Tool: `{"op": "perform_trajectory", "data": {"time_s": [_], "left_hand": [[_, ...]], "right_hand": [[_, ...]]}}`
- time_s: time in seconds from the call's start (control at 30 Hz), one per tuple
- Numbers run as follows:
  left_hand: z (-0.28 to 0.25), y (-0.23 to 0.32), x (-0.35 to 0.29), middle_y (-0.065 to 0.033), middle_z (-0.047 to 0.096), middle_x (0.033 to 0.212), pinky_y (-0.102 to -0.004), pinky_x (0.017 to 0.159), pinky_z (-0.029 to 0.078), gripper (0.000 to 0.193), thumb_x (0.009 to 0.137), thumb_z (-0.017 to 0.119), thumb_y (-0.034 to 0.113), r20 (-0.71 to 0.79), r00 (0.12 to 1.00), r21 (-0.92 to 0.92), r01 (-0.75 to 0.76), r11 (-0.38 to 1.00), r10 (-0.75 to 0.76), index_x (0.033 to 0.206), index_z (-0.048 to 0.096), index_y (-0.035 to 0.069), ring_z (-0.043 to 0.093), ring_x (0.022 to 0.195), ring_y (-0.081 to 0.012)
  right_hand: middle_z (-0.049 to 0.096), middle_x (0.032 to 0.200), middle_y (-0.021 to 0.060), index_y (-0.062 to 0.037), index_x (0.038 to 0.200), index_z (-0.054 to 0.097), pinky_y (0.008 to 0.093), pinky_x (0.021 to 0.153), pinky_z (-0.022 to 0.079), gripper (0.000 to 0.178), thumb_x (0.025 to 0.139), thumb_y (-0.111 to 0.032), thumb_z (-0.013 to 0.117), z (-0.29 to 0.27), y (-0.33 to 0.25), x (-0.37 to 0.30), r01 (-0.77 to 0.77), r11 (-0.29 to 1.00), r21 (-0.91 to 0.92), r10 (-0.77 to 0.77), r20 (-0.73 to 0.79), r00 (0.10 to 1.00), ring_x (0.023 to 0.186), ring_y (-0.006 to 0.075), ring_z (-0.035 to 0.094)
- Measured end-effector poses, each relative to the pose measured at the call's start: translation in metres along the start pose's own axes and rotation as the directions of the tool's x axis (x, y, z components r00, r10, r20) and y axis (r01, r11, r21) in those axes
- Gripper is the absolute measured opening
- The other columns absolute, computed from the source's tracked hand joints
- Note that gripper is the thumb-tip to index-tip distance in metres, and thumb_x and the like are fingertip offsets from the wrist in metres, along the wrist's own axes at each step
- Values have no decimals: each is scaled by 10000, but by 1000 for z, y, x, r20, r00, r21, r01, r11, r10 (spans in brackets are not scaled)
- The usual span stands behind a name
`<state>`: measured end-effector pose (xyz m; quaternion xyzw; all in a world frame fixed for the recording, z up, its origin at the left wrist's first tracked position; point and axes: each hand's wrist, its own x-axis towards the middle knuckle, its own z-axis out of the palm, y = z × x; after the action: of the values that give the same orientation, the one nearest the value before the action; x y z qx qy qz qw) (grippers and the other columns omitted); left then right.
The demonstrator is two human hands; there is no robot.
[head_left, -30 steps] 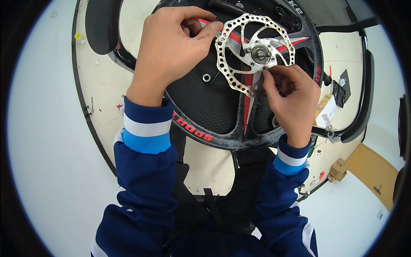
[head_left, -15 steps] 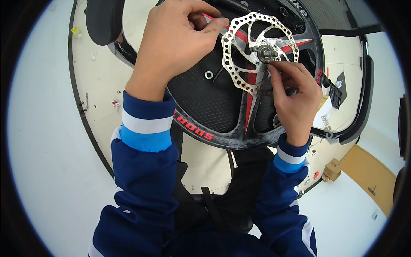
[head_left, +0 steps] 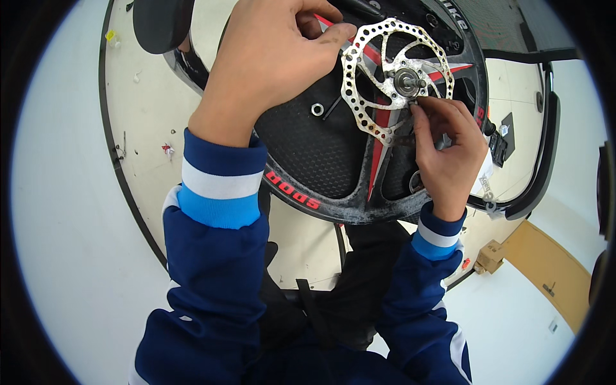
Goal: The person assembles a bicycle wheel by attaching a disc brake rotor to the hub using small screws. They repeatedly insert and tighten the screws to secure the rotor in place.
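Note:
A black wheel (head_left: 308, 151) with red and grey markings lies flat before me. On its hub sits a silver disc brake rotor (head_left: 364, 119) with a perforated, scalloped rim, and a threaded axle end (head_left: 408, 82) stands up through its middle. My left hand (head_left: 276, 61) is at the rotor's left rim, thumb and fingers curled together; whatever they grip is hidden. My right hand (head_left: 452, 138) pinches beside the hub with thumb and forefinger, on something too small to name. A dark, narrow piece partly shows under that hand. A loose hex nut (head_left: 317, 110) rests on the wheel, left of the rotor.
The wheel lies above my legs. A black padded armrest (head_left: 162, 25) is at upper left, and a curved black chair arm (head_left: 545, 147) at right. A cardboard box (head_left: 490, 256) and small scattered bits lie on the pale floor. A black tool case (head_left: 499, 146) sits beyond the wheel.
The wheel and rotor appear slightly farther right and lower in the picture. Both hands keep nearly the same places at the rotor, the right still pinching beside the hub.

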<state>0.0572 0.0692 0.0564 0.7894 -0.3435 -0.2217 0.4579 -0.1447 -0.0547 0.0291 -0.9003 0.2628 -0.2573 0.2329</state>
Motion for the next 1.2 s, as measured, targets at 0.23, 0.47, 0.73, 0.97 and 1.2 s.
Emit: {"op": "perform_trajectory", "data": {"time_s": [0.23, 0.47, 0.73, 0.97, 1.2], "left_hand": [[11, 12, -4, -137, 645, 630, -270, 509, 427, 207, 800, 728, 94, -110, 994, -40, 21, 999, -25, 882, 700, -94, 550, 522, -131], [19, 5, -12, -138, 657, 647, -266, 523, 434, 210, 804, 725, 94, -174, 976, 18, -132, 991, 133, 888, 702, -96, 563, 540, -132], [27, -36, 0, -34, 694, 733, -213, 564, 410, 224, 840, 763, 222, -98, 979, 105, -168, 980, 179, 972, 774, 41, 509, 604, -61], [26, -36, 0, -36, 698, 747, -213, 598, 433, 237, 851, 752, 230, -77, 980, 123, -171, 978, 181, 985, 768, 35, 552, 635, -67], [23, -48, 3, -95, 693, 690, -273, 601, 495, 239, 825, 748, 237, -120, 979, 111, -154, 982, 167, 930, 766, 23, 638, 618, -152]], "right_hand": [[645, 766, 51, 9, 896, 709, 227, 508, 402, 131, 769, 13, 737, 2, -3, 1, -16, 1000, 22, 16, 14, 1000, 562, 94, 521], [643, 779, 5, 10, 910, 706, 184, 519, 369, 117, 800, 7, 745, -1, -2, 0, -55, 998, -11, 55, 43, 998, 582, 34, 490], [616, 695, -14, -3, 873, 693, 169, 496, 334, 143, 801, -80, 790, 1, -2, -1, -95, 993, -72, 96, 17, 995, 547, 12, 454], [656, 784, -2, 0, 985, 688, 154, 544, 396, 221, 817, -108, 783, -15, 1, -3, -179, 984, 20, 179, -1, 984, 623, 21, 549], [664, 732, 13, 23, 907, 701, 177, 531, 411, 114, 854, -75, 725, -39, 47, -24, -356, 923, 146, 358, 9, 934, 595, 35, 539]]}}
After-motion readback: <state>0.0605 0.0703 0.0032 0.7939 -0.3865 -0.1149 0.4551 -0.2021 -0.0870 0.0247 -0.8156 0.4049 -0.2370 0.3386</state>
